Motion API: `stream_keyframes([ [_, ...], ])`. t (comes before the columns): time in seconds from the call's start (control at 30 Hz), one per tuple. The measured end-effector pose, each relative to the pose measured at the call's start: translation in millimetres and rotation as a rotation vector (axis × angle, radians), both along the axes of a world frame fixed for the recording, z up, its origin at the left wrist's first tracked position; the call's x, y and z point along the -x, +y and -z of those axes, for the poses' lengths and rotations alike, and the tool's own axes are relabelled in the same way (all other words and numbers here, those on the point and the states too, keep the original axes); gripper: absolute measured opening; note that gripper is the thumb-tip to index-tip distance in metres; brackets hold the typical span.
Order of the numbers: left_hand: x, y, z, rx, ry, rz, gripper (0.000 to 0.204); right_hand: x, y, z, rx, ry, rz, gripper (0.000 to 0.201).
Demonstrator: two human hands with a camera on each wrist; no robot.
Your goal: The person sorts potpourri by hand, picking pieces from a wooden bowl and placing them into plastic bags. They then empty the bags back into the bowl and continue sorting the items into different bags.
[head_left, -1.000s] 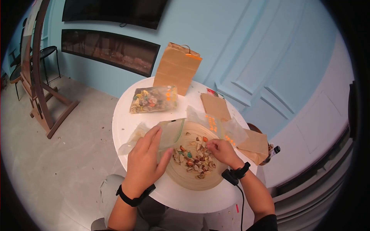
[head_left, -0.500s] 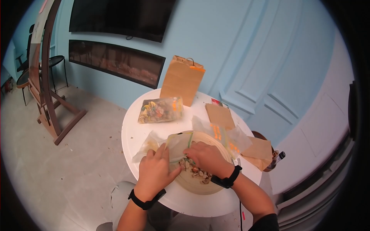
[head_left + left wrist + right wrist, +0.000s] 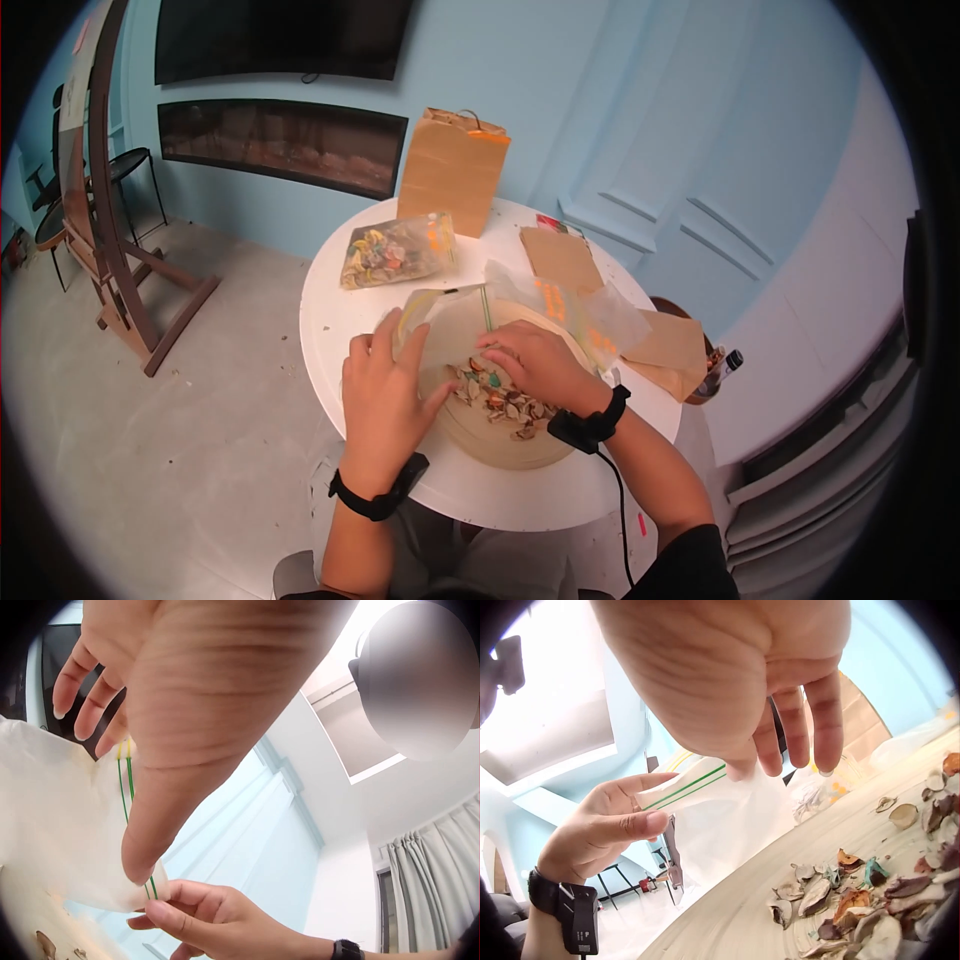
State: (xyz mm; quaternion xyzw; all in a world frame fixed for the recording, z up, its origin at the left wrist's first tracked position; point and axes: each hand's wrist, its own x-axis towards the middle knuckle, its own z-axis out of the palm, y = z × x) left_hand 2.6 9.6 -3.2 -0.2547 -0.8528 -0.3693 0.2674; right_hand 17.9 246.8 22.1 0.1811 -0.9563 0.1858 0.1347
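A clear zip bag [image 3: 440, 315] with green and yellow lines along its mouth stands over a wide, round wooden tray [image 3: 485, 455]. Dried petals [image 3: 505, 405], mostly pale and brown with a few orange and teal, lie on the tray. My right hand [image 3: 537, 362] pinches the bag's green-lined edge between thumb and fingers, seen best in the left wrist view. At the bag's other side, my left hand [image 3: 385, 405] has its fingers spread, the thumb [image 3: 142, 859] against the edge. The right wrist view shows the bag's green line [image 3: 686, 790] running between both hands.
Behind the tray, a filled bag of dried petals [image 3: 395, 250] lies near a standing brown paper bag [image 3: 455, 175]. To the right are flattened paper bags [image 3: 560, 265], a plastic bag with orange print [image 3: 560, 300] and a brown container [image 3: 705, 385] by the table's edge.
My right hand came from above the petals leftward to the zip bag and now pinches its edge. The bag's mouth looks wider; my left hand stays beside it with fingers more spread.
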Motion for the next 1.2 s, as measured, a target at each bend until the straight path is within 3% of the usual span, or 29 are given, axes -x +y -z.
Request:
stream_keyframes([
  [0.07, -1, -2, 2, 0.012, -0.047, 0.037, 0.065, -2, 5, 3, -0.012, -0.008, -0.001, 0.022],
  [0.1, -1, -2, 0, 0.002, -0.057, 0.050, 0.050, -3, 7, 4, -0.018, -0.011, -0.005, 0.023],
  [0.2, 3, -2, 4, 0.002, -0.057, 0.083, 0.036, -3, 12, 8, 0.150, -0.026, -0.007, 0.023],
  [0.3, 5, -3, 3, -0.035, -0.070, 0.056, 0.026, -5, 13, 6, 0.438, -0.069, 0.265, 0.023],
  [0.4, 11, -3, 5, -0.070, -0.028, 0.012, 0.024, -1, 30, 16, 0.202, -0.237, 0.357, 0.021],
  [0.5, 16, -1, 8, -0.090, 0.060, -0.010, 0.021, 5, 34, 30, -0.099, -0.452, 0.222, 0.023],
  [0.6, 21, -1, 9, -0.104, 0.114, 0.005, 0.019, 5, 24, 37, -0.201, -0.338, 0.185, 0.024],
  [0.8, 25, -7, 15, -0.139, 0.132, 0.028, 0.017, 10, 35, 34, -0.194, -0.431, 0.256, 0.019],
  [1.0, 21, -8, 13, -0.136, 0.105, 0.081, 0.013, 5, 47, 12, -0.090, -0.333, 0.302, 0.018],
  [1.2, 19, -8, 12, -0.077, 0.144, 0.078, 0.011, 10, 56, -1, -0.201, -0.264, 0.444, 0.014],
])
